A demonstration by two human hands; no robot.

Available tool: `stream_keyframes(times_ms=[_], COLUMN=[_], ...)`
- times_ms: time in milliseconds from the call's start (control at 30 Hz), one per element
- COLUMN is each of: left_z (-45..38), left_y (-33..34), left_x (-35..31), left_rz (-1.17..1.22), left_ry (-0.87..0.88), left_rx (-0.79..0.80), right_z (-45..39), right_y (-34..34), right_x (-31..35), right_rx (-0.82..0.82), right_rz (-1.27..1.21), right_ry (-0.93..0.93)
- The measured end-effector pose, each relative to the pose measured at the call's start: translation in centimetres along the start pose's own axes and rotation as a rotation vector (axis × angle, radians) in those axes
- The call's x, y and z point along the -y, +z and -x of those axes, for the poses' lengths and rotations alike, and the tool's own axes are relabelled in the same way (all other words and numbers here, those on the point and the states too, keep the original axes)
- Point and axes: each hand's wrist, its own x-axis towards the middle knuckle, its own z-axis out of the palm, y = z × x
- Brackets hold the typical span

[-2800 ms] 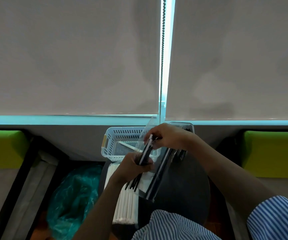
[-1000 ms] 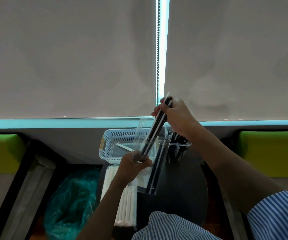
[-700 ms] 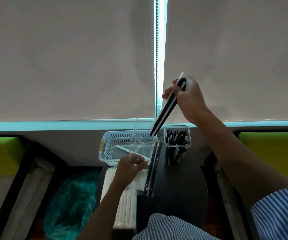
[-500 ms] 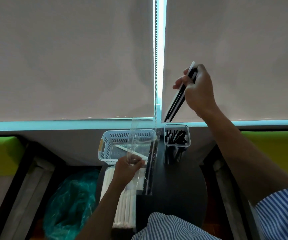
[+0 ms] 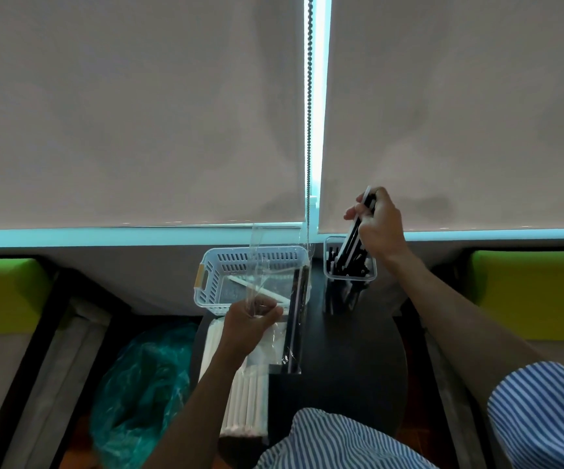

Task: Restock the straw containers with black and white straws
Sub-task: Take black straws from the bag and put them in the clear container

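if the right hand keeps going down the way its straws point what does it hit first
Most likely the clear container right below: the right hand grips a bunch of black straws angled into its open top, among the straws standing there, though depth is uncertain.

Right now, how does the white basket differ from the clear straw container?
The basket is white, wide, low, with slotted walls; the container is clear, narrow and tall. The basket holds only one white straw lying flat; the container is packed with upright black straws. The right hand lowers a bundle into the container; the left hand, holding a clear wrapper, is in front of the basket. Both stand open-topped on the dark table.
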Motion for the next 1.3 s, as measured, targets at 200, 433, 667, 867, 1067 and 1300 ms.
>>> stream_keyframes(times_ms=[200, 433, 667, 867, 1067, 1300], left_z=[0.1, -0.3, -0.7, -0.9, -0.9, -1.0], left_y=[-0.3, -0.4, 0.0, 0.2, 0.1, 0.0], left_x=[0.3, 0.2, 0.2, 0.2, 0.1, 0.2], left_rz=[0.001, 0.005, 0.004, -0.002, 0.005, 0.004], left_ry=[0.006, 0.021, 0.020, 0.036, 0.055, 0.052], left_rx=[0.010, 0.025, 0.018, 0.032, 0.037, 0.039], right_z=[1.0, 1.5, 1.8, 1.2, 1.6, 1.9], right_y=[1.3, 1.8, 2.0, 2.5, 3.3, 2.9], right_x=[-2.5, -4.4, -5.2, -6.0, -6.1, -6.7], right_rx=[0.081, 0.232, 0.361, 0.462, 0.580, 0.286], right_rz=[0.027, 0.199, 0.366, 0.470, 0.607, 0.432], right_ry=[0.065, 0.119, 0.179, 0.200, 0.158, -0.153])
